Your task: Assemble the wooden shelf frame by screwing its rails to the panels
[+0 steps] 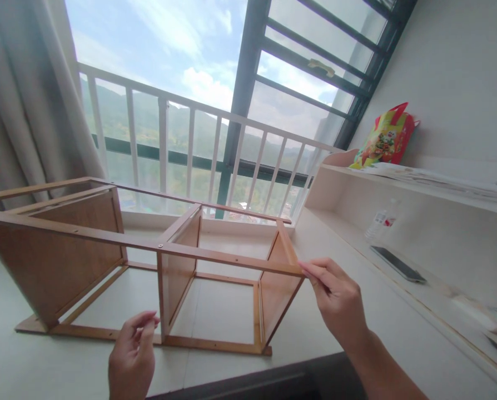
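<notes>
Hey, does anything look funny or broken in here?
Yes, one funny thing: the wooden rack seems to be lying on its side on the floor. Its panels stand up like walls instead of lying flat like shelves. I see nothing spilled or clearly broken.

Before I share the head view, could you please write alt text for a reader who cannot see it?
A person's right hand grips the right end of a wooden rack on a pale floor; the left hand is close to its middle panel. Behind are a white railing and window; at right, a phone and bottle are on a shelf.
</notes>
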`<state>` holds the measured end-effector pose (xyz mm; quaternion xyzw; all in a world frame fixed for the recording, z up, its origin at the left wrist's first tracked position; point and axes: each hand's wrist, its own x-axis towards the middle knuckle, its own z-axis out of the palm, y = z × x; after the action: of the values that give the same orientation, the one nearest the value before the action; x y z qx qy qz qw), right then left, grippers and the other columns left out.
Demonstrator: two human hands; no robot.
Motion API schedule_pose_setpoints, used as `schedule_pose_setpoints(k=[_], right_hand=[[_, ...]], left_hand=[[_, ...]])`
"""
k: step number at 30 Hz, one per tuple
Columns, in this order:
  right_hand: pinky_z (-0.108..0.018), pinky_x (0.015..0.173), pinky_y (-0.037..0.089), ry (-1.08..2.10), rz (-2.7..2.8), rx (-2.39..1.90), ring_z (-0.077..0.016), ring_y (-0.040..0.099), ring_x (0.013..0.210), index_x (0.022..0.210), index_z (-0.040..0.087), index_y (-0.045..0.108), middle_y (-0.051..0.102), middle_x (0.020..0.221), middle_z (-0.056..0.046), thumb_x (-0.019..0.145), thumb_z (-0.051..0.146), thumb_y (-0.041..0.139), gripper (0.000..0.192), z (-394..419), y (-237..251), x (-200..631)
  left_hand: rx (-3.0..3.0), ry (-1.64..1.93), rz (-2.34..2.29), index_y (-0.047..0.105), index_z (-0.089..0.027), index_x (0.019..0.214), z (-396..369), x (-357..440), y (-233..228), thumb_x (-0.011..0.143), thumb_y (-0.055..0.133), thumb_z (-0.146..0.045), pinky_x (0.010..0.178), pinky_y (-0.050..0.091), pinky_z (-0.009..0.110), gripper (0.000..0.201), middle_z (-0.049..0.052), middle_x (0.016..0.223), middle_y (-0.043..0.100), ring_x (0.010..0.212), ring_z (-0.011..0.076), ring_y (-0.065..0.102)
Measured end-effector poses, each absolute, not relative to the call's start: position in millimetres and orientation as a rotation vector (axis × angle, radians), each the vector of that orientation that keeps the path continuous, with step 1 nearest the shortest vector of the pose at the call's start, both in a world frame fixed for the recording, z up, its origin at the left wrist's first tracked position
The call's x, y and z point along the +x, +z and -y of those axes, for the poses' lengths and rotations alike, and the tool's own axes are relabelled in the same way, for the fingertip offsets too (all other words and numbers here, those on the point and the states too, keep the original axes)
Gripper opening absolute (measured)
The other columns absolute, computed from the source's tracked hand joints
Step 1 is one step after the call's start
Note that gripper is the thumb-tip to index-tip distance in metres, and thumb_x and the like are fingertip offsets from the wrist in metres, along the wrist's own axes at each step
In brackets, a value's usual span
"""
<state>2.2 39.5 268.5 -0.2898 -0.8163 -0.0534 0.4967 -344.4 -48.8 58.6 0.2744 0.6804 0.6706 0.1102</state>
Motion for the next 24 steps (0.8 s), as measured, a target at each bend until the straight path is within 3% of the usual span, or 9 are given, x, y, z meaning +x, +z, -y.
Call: schedule_pose_setpoints(k=[15, 24], right_hand=[[-0.028, 0.074, 0.051, 0.365, 2.027, -1.031, -0.0191, 0.066, 0.084, 0.094, 0.022, 0.08, 0.07, 0.09, -0.004, 0.095, 0.034, 0.063, 0.02, -45, 299, 5], [-0.029, 0.075, 0.049, 0.315, 1.838, -1.046, -0.019, 0.064, 0.088, 0.098, 0.023, 0.08, 0.07, 0.094, -0.003, 0.094, 0.042, 0.065, 0.024, -41, 277, 3]], left_hand=[[0.904, 1.959, -1.988, 0.066, -0.019, 0.095, 52, -340, 65, 0.081, 0.057, -0.056, 0.074, 0.056, 0.03, 0.041, 0.005, 0.086, 0.072, 0.081, 0.0214, 0.069], [0.911, 2.023, -1.951, 0.066, -0.018, 0.093, 57, -339, 69, 0.083, 0.056, -0.052, 0.067, 0.055, 0.027, 0.037, 0.004, 0.08, 0.069, 0.075, 0.0185, 0.066]])
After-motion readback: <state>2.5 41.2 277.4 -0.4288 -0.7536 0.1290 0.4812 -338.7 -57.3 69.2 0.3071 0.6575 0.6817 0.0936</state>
